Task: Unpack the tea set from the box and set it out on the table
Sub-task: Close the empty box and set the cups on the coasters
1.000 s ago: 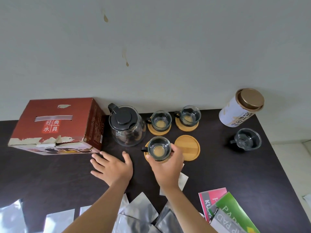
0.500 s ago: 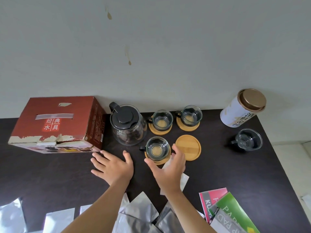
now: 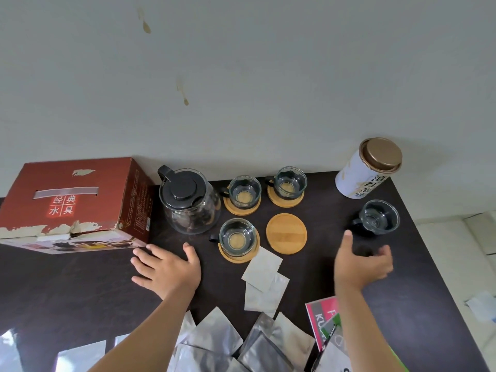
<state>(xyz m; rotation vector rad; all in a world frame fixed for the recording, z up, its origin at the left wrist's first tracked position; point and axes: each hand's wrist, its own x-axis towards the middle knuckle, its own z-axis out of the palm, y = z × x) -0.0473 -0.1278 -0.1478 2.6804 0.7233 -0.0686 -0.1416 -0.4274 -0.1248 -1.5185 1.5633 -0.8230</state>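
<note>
The last loose glass cup (image 3: 379, 216) stood on the bare dark table (image 3: 80, 285) near the right edge, just in front of a white tea tin (image 3: 367, 170), with its handle turned to the left. The right hand (image 3: 361, 267) hung just short of it, fingers spread and holding nothing. The one bare wooden coaster (image 3: 286, 233) lay well to the left of that cup, beside three other cups already on coasters (image 3: 237, 237) and a glass teapot (image 3: 189, 201) with a black lid. The left hand (image 3: 166, 268) rested flat on the table, fingers spread, in front of the teapot.

The likely trouble was the reach itself: a quick sweep could knock the thin cup toward the table's right edge or against the tin. Carrying it across, a sleeve-less forearm might still clip the near cup, and the coaster could slide on the smooth top if the cup landed off-centre.

The red box (image 3: 72, 202) at the left carried four white characters, 经典 over 水具. The tin bore dark characters I could not read surely. A pink and green booklet (image 3: 322, 318) near the bottom showed "KU", the rest hidden. Silver foil packets (image 3: 214, 339) lay along the near edge.
</note>
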